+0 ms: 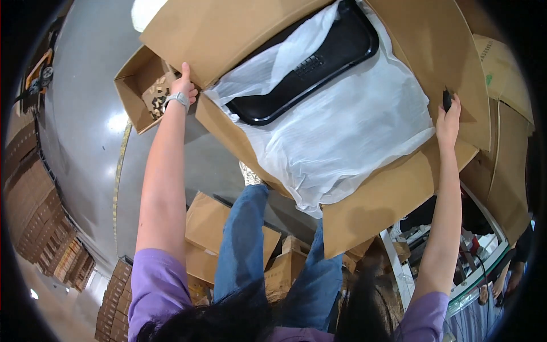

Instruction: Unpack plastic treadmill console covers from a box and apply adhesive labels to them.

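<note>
A large open cardboard box (380, 212) lies before me, flaps spread. Inside, white wrapping sheet (336, 137) partly covers a glossy black rounded panel (305, 71) with raised lettering. At the box's left corner, my left hand (184, 88) is closed on a flap, thumb up, with a watch on the wrist. My right hand (448, 122) is closed around a small black pointed tool (447, 99) over the right flap; whether it is a pen or a cutter I cannot tell.
Beside my left hand, a smaller open box (128, 85) holds small brown pieces. Several cartons (208, 222) surround my legs. A white-framed workbench (396, 259) stands at lower right, near another person's hands (515, 276). Stacked cartons line the far left; yellow tape (118, 182) marks the floor.
</note>
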The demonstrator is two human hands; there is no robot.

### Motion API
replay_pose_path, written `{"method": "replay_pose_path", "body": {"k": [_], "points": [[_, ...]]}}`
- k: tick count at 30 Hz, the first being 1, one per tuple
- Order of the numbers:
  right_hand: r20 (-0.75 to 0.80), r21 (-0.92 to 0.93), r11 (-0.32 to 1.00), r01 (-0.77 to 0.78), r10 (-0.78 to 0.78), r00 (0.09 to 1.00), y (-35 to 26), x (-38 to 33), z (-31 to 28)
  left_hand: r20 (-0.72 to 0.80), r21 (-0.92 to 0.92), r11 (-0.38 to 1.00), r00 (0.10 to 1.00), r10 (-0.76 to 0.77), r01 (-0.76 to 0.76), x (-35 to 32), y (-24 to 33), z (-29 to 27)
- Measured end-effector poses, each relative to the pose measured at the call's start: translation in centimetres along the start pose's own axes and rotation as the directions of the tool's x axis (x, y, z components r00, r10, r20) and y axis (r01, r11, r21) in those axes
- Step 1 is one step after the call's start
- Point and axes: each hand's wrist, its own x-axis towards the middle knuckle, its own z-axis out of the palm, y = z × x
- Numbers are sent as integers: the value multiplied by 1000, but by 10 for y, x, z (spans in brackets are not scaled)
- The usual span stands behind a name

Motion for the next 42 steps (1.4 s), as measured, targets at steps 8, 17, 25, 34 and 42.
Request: {"method": "replay_pose_path", "body": {"k": [8, 17, 25, 34, 42], "points": [[12, -70, 995, 74, -73, 997, 26, -4, -3, -4, 36, 998, 998, 57, -57, -3, -10, 9], [1, -174, 964, 203, -206, 979, -2, 13, -24, -23, -145, 983, 993, -119, 115, -64, -126, -27], [-38, -243, 904, 353, -372, 927, -14, 18, -36, 12, 57, 901, 902, -432, 430, -62, -163, -58], [-51, -282, 917, 282, -307, 950, -1, 19, -26, -169, 294, 899, 944, -284, 323, -44, -178, -42], [-171, -268, 961, 66, -115, 979, -35, 34, -15, -84, 437, 842, 946, -313, 317, -6, -212, -77]]}}
